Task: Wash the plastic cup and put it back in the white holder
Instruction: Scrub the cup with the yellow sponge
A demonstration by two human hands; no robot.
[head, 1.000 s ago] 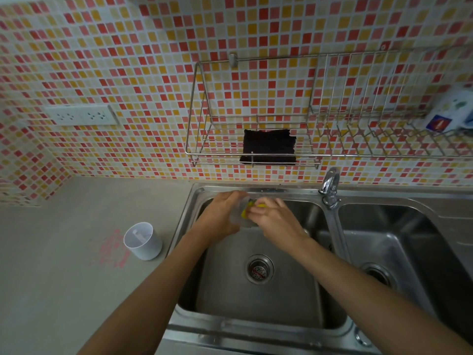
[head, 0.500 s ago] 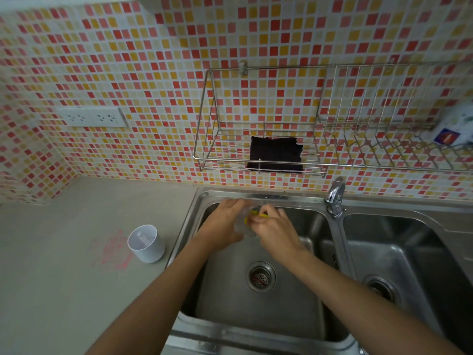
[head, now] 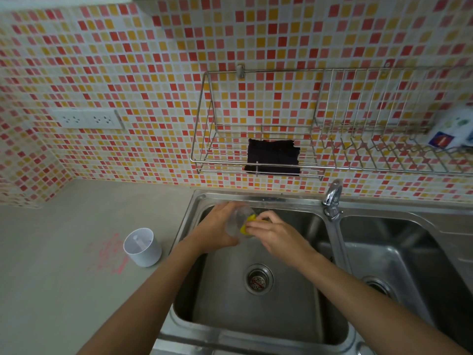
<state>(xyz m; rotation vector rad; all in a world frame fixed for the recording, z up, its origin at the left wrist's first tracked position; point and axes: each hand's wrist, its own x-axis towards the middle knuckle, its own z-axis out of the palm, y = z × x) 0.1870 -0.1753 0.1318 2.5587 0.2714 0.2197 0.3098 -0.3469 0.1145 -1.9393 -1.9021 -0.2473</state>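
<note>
Over the left sink basin (head: 281, 311) my left hand (head: 217, 230) grips a clear plastic cup (head: 239, 219), held on its side with the mouth toward the right. My right hand (head: 275, 233) pinches a yellow sponge (head: 247, 225) and pushes it into the cup's mouth. Most of the cup is hidden by my fingers. The white holder (head: 142, 247) stands upright on the grey counter (head: 64, 252), left of the sink, with nothing visible inside but a small divider.
A tap (head: 332, 198) stands between the left basin and the right basin (head: 399, 254). A wire rack (head: 256, 129) on the tiled wall holds a dark cloth (head: 272, 156); a white packet (head: 453, 131) lies at its right end. A wall socket (head: 87, 119) sits at left.
My view has tilted, so everything sits lower and further right in frame. Both hands stay at the cup over the basin, and the sponge shows more at the cup's mouth.
</note>
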